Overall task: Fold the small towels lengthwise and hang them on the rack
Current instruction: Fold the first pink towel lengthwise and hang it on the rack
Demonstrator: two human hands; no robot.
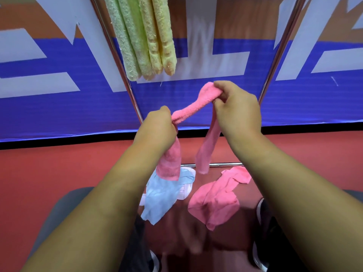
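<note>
The top of the rack [121, 63] is cut off by the frame edge, so only its slanting poles, its low bar and the lower ends of the green towels [127, 42] and yellow towels [161, 36] hanging on it show. The left hand [159, 124] and right hand [235, 108] are raised before it, backs to the camera, fingers curled round the pink towel [190, 107], which stretches bunched between them with both ends hanging. A blue towel [159, 199] and a second pink towel [214, 201] lie crumpled on the floor [59, 163] below.
</note>
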